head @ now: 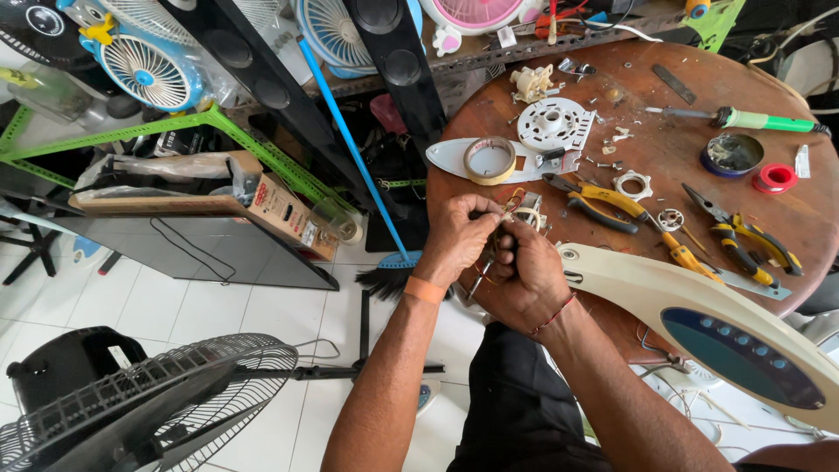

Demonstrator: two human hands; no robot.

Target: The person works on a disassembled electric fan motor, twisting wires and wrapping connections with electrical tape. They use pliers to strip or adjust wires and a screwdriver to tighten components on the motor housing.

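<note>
While both hands meet at the near edge of the round brown wooden surface (664, 157), the left hand (459, 234) and the right hand (524, 275) close together around a small bundle of thin wires and a pale fan part (522, 212), which sits just above the knuckles, at the surface's rim. The left hand's fingers (483, 212) are curled tight and pinch the wires from above; the right hand's fingers are folded in under them, so how they grip is hidden, though they seem shut on the same bundle. A thin metal tool tip (476, 281) pokes down between the two wrists; which hand holds it I cannot tell

As a judgement, the step in hand looks like fine work on the wiring, twisting or stripping leads. It calls for a steady pinch and small turns, not force, since the strands are thin

Just right of the hands lie yellow-handled pliers (594, 203), and farther right a second yellow-and-black pair of cutters (743, 240). Above the hands sit a roll of tan tape (489, 160) and a white round plastic motor plate (552, 124). A cream curved fan housing with a dark blue oval panel (699, 323) lies close by the right forearm. A green-handled screwdriver (752, 120) lies well apart at the far side
</note>
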